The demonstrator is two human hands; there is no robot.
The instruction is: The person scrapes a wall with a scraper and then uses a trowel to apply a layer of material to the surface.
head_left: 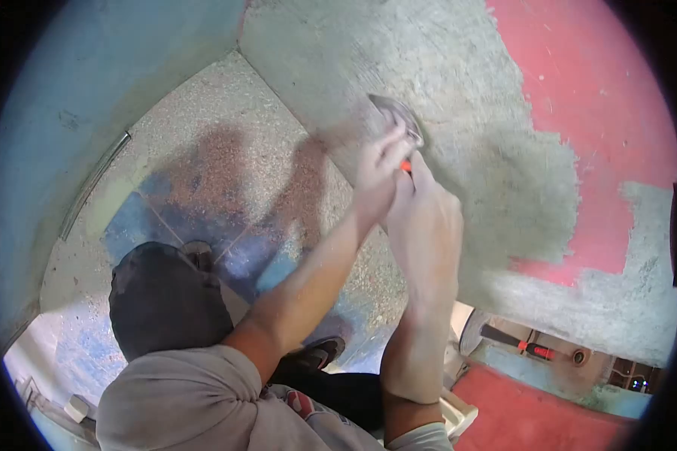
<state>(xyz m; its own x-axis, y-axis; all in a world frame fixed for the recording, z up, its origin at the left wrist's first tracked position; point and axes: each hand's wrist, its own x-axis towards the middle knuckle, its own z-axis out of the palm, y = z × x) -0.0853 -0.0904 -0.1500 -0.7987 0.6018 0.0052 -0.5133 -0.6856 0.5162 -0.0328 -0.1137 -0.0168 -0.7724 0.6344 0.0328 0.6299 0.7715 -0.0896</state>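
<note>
A scraper with a wide metal blade (pixel 400 119) and a red-and-black handle (pixel 406 167) lies against the bare grey wall (pixel 459 83). My right hand (pixel 429 214) is wrapped round its handle. Ahead of it, my left hand (pixel 380 161) grips the scraper where handle and blade meet, its fingers reaching onto the metal. Both hands are closed, and they hide most of the handle. Motion blurs the blade and the left fingers slightly. Pink paint (pixel 579 90) with a ragged edge covers the wall to the right.
Paint flakes (pixel 278 150) litter the floor below. A blue wall (pixel 90 98) rises at the left. On a ledge at lower right lies another scraper (pixel 526 346). My dark-clothed knee (pixel 169 301) and a sandal (pixel 323 352) show below my arms.
</note>
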